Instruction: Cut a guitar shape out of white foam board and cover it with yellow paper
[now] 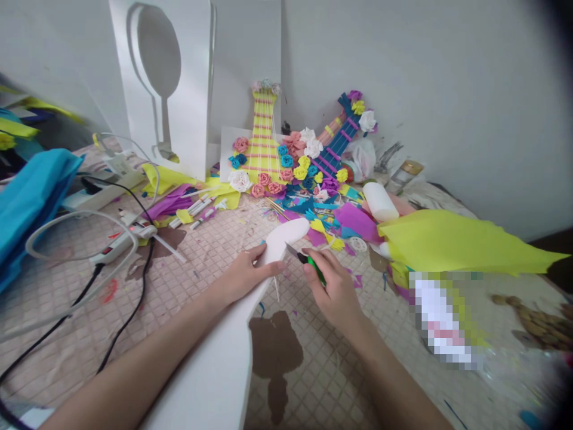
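A long white foam board shape (213, 364) with a curved, hooked top end runs from the bottom of the view to the middle. Wrapped over its narrow neck is my left hand (249, 273), thumb on the top face and fingers at the far edge. My right hand (333, 289) grips a green and black utility knife (316, 269) just right of the neck. The knife's blade tip meets the board's right edge, below the hooked end.
Two flower-trimmed paper instruments (263, 137) stand by the wall near a white board with a cut-out (192, 89). Cables and a power strip (111, 246) lie left. Paper scraps and yellow crepe paper (456, 242) lie right of centre.
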`<state>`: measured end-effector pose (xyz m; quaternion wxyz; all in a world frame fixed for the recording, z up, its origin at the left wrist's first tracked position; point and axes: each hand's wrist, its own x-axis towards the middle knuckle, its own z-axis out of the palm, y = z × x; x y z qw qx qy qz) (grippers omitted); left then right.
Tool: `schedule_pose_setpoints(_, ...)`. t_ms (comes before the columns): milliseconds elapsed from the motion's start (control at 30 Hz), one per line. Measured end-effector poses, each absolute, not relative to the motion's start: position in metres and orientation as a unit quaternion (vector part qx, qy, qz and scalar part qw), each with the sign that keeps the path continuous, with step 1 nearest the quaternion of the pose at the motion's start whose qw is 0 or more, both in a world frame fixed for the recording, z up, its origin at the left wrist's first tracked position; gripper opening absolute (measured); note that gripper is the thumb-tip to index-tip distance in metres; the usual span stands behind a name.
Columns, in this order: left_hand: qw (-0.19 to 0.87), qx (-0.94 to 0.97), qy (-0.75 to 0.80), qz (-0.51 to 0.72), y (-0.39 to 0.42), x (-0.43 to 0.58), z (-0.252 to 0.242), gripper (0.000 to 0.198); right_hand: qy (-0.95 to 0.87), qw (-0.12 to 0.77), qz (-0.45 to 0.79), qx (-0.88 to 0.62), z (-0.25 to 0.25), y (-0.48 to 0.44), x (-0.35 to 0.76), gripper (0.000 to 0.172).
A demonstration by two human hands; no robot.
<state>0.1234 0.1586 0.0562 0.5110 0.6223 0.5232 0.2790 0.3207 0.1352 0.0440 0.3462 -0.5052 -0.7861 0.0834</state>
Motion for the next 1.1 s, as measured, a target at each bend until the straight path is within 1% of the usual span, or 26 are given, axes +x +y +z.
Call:
schedule_pose_setpoints(167, 0.507, 0.626, 0.521, 0.282, 0.1584, 0.1231, 0.0544, 0.060, -0.780, 0.362, 0.063, -0.506, 0.0440, 0.1340, 0.3207, 0.028)
schedule_pose_setpoints(367, 0.494, 0.629, 0.527, 0.287, 0.1577, 0.1231, 0.0504, 0.067, -0.769, 0.374, 0.055, -0.516, 0.0428, 0.1339, 0.3192, 0.026)
schedule_pose_setpoints(600, 0.480, 0.656, 0.514, 0.275, 0.1552, 0.1263, 0.0568, 0.058, -0.769, 0.383, 0.050, -0.509, 0.0406, 0.1354, 0.3191, 0.025)
schedule_pose_setpoints(833, 0.513, 0.635, 0.505, 0.280, 0.1555, 0.1274, 0.0561, 0.061, -0.770, 0.391, 0.039, -0.502, 0.0397, 0.1365, 0.3197, 0.024)
schedule_pose_setpoints(1100, 0.486, 0.638, 0.531, 0.273, 0.1556, 0.1260, 0.0572, 0.066, -0.785, 0.410, 0.019, -0.463, 0.0406, 0.1346, 0.3222, 0.024)
